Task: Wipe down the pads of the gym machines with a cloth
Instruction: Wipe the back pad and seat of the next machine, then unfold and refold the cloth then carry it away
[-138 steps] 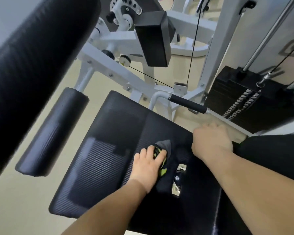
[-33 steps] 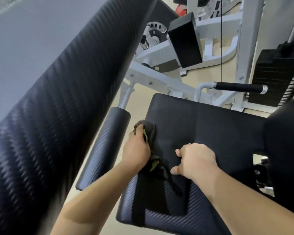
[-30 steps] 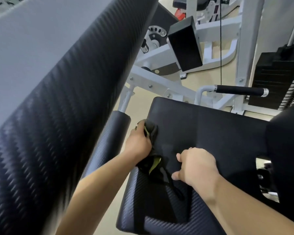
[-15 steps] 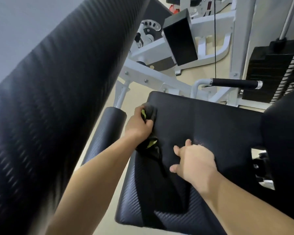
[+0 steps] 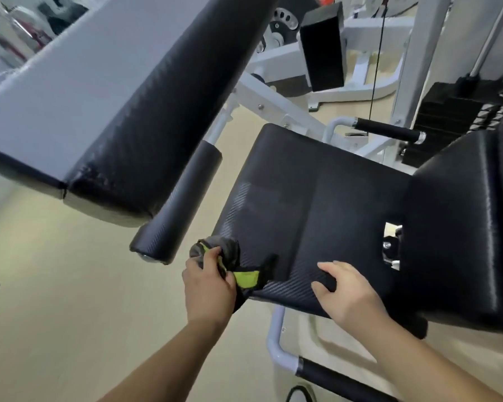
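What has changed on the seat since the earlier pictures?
The left hand, gripping the cloth, slid along the left edge of the seat pad from the far corner to the near corner. The right hand drew back to the near edge. The grip on the cloth stayed.

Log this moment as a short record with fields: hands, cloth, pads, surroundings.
left hand: grips the bunched cloth
cloth: dark grey with a bright green patch, against the near left corner of the seat pad
right hand: rests on the seat pad near its front edge, holding nothing
other pads: roller pad left of the seat, large pad above it, back pad at right
background: weight stack, white frame
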`<state>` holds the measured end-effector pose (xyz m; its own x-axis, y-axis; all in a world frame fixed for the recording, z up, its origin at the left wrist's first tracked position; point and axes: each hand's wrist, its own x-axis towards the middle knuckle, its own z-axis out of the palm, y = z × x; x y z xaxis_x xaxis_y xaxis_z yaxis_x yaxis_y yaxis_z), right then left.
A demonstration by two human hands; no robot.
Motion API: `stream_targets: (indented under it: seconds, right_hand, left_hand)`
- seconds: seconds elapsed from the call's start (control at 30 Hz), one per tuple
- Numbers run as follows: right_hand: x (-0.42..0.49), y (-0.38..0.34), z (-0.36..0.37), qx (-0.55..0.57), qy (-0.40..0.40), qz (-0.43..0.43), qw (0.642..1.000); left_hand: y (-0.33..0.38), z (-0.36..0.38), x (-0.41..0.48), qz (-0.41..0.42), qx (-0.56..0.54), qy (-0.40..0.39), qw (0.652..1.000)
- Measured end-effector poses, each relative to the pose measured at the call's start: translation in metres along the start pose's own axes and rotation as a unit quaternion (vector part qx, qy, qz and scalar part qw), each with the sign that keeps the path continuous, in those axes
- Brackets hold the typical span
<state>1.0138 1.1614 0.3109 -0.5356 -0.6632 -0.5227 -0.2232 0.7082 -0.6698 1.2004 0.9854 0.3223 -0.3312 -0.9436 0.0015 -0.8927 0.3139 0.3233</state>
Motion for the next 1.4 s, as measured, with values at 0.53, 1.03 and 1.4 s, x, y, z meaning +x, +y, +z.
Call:
stream_targets:
  seconds: [0.53, 1.03, 1.4]
  right_hand:
    - [0.008, 0.037, -0.023, 0.009, -0.066, 0.094, 0.993]
    - [-0.103, 0.057, -0.014, 0.168, 0.094, 0.183, 0.964]
    - [-0.189, 0.049, -0.044, 0.358, 0.114, 0.261, 0.889]
  left_hand:
    - [0.091, 0.059, 0.061, 0.371, 0.171, -0.018, 0.913]
    - [0.088, 0.098, -0.093, 0.601, 0.026, -0.238, 0.762]
    - [0.136, 0.055, -0.142, 0.287, -0.011, -0.455, 0.843]
